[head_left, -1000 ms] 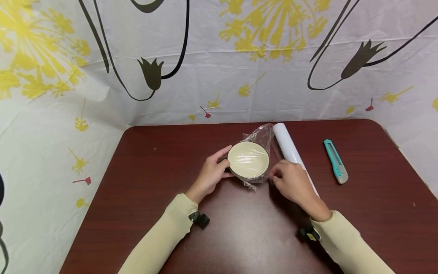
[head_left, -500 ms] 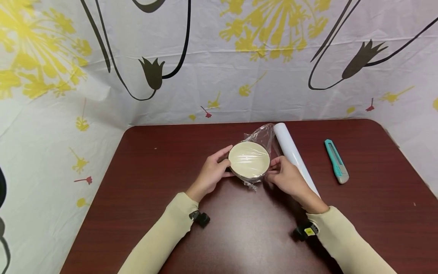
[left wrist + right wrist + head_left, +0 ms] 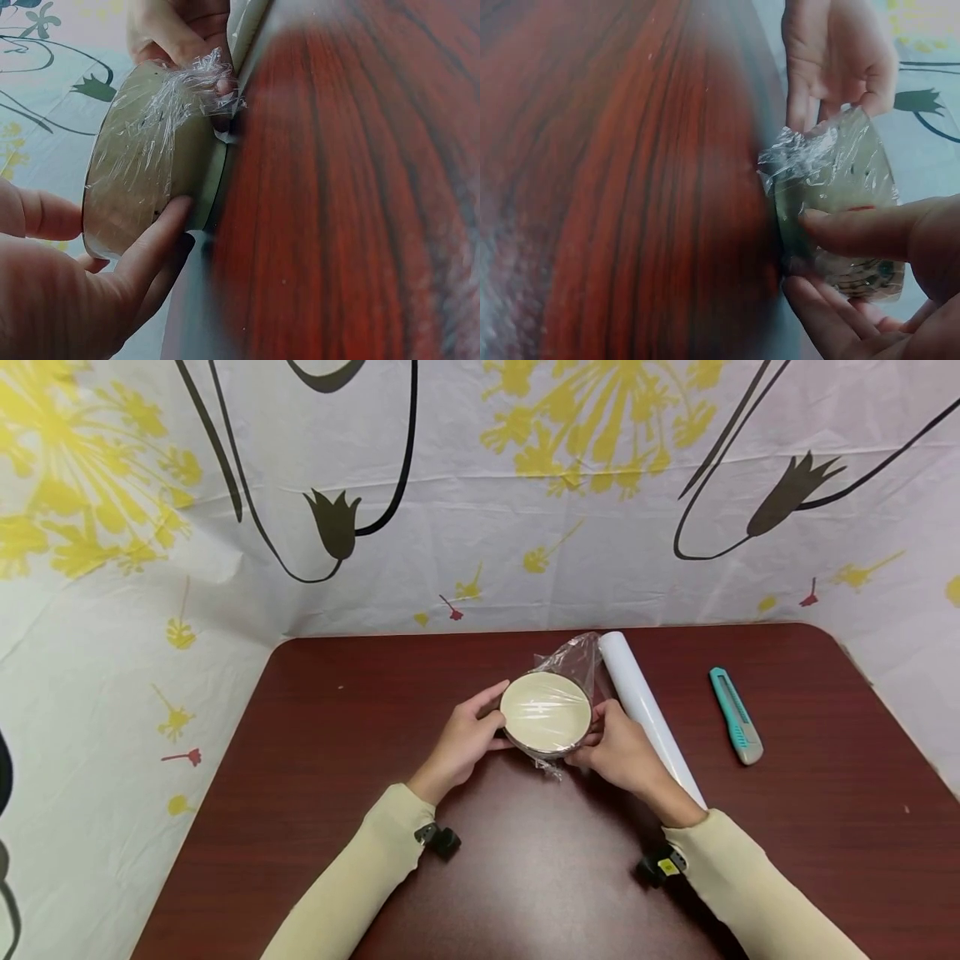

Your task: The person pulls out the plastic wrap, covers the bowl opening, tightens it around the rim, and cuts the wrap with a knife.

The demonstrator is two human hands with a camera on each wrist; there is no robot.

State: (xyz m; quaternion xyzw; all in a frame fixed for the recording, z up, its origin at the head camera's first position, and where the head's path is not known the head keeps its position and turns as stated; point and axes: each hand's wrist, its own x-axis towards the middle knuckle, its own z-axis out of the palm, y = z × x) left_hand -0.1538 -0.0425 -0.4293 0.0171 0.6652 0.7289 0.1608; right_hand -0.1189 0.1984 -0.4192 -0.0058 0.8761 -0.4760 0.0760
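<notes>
A cream-coloured bowl [image 3: 546,712] stands on the table, its top covered with clear plastic wrap [image 3: 573,656]. The wrap bunches at the front rim and trails off loosely behind. On the bowl's left side my left hand [image 3: 465,739] holds it, thumb near the rim and fingers spread along the wall. From the right, my right hand [image 3: 622,747] grips the bowl low on its side. In the right wrist view its thumb [image 3: 855,232] presses the wrap against the wall, while the fingers [image 3: 825,307] sit round the base. Part of the right fingers is hidden behind the bowl.
A white roll [image 3: 645,702] lies slanted just right of the bowl, partly behind the right hand. Farther right lies a teal box cutter [image 3: 737,717]. The dark red table [image 3: 360,718] meets a patterned cloth [image 3: 450,527] at the back and left.
My right hand has moved left from the loose wrap at the bowl's right and now wraps round the bowl's side. The left hand and the bowl have stayed in place.
</notes>
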